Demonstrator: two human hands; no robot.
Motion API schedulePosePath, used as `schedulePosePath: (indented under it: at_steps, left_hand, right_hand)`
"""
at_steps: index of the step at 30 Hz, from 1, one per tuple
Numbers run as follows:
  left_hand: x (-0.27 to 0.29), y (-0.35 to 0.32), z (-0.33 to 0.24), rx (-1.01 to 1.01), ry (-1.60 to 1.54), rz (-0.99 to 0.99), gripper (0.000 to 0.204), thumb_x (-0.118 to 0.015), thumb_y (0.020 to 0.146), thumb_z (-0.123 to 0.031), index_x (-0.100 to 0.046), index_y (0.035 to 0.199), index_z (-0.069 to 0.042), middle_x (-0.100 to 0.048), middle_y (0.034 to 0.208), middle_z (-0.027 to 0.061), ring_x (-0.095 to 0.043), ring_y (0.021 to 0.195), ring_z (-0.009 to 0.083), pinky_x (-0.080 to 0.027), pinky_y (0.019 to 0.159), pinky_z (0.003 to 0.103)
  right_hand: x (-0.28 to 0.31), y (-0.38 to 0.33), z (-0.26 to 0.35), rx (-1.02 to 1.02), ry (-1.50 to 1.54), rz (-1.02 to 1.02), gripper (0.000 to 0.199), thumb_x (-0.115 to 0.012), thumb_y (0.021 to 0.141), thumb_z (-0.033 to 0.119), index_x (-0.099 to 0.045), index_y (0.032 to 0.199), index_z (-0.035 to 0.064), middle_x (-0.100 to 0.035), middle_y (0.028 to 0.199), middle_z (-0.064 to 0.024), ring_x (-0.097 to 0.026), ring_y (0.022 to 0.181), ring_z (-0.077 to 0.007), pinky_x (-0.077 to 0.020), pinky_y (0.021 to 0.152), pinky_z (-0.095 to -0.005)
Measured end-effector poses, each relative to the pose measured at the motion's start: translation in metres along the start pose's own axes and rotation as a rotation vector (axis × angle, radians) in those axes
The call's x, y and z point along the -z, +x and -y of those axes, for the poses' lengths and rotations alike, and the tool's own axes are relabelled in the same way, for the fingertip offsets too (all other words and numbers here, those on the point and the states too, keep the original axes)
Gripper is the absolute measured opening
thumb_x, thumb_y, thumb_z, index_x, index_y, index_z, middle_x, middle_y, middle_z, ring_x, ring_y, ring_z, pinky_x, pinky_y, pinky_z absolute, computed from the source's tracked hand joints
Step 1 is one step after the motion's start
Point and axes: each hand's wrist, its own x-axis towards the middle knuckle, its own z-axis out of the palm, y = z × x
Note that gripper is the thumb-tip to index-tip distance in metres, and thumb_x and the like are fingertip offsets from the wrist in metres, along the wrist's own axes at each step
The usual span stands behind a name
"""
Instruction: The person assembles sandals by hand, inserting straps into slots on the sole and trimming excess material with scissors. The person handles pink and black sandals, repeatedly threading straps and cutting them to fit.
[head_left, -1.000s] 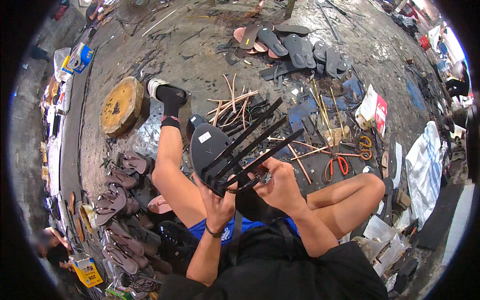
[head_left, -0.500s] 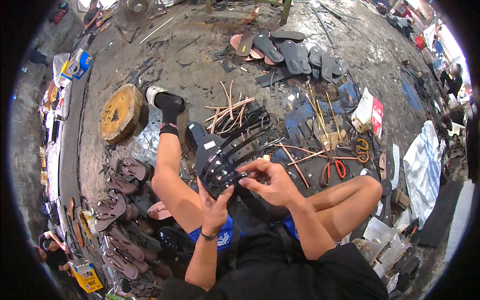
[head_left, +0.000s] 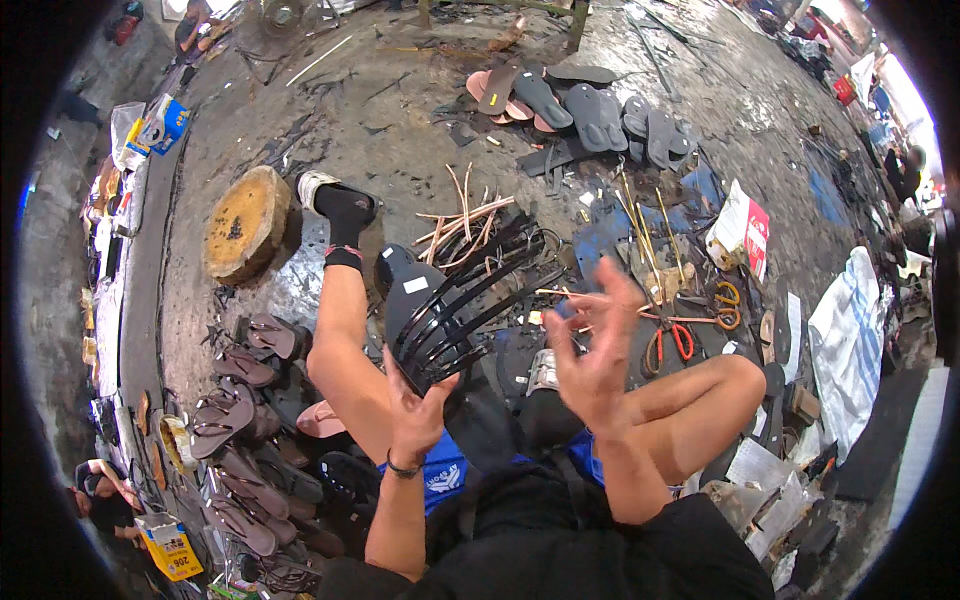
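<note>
sitting on a littered concrete floor (head_left: 400, 110) with both bare legs out in front, the person works over the lap; a round wooden block (head_left: 245, 222) lies up-left, by the left foot in its black sock (head_left: 345, 210)

rows of finished brown sandals (head_left: 235, 400) run down the left edge; a cluster of dark soles (head_left: 600, 110) lies far up, well apart from the hands; red-handled scissors (head_left: 670, 345) rest on the floor to the right, near the right knee

the bundle of black straps (head_left: 465, 300) is the thing in hand: several long thin strips fanned out, long axis running from lower-left at the lap up-right toward the loose cane strips (head_left: 465, 215) on the floor. the near ends gather at the left hand, the far ends spread free

left hand (head_left: 420, 405): closed around the lower ends of the bundle, thumb up, so it holds the straps from below

right hand (head_left: 590, 345): wide open, fingers splayed, holding nothing; it hangs just right of the bundle, apart from it, blurred

relation noted: straps lie left and slightly up from the right hand; the left hand is the nearer one, already on them
</note>
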Motion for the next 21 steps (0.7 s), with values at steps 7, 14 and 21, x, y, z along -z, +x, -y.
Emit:
schedulePosePath:
  at_steps: [7,14,21]
  left_hand:
    - [-0.014,-0.006,-0.01,0.083,-0.03,-0.006,0.077,-0.069,0.084,0.007,-0.028,0.149,-0.001,-0.059,0.126,0.0098,-0.062,0.109,0.0166,-0.05,0.096,0.031]
    - [-0.013,-0.006,-0.005,-0.047,0.148,0.056,0.077,-0.07,0.088,0.002,-0.024,0.15,0.002,-0.059,0.126,0.0111,-0.062,0.111,0.0178,-0.049,0.099,0.032]
    - [-0.01,-0.012,-0.002,-0.409,0.658,0.144,0.058,-0.07,0.09,-0.01,-0.043,0.139,0.004,-0.053,0.131,0.0173,-0.051,0.12,0.0272,-0.036,0.108,0.038]
  right_hand:
    - [0.022,0.021,-0.018,0.246,-0.241,0.348,0.03,-0.075,0.084,0.003,-0.068,0.114,0.0026,-0.065,0.098,-0.0126,-0.065,0.09,-0.0295,-0.054,0.074,-0.0368]
    - [0.002,0.005,-0.007,-0.406,0.482,0.468,0.021,-0.073,0.093,0.009,-0.069,0.111,0.0012,-0.075,0.096,-0.005,-0.069,0.081,-0.0082,-0.0559,0.072,-0.027]
    - [0.006,0.005,-0.001,-0.357,0.123,0.551,0.016,-0.076,0.09,0.01,-0.07,0.104,0.0024,-0.073,0.081,-0.002,-0.062,0.063,-0.0059,-0.0491,0.057,-0.0246]
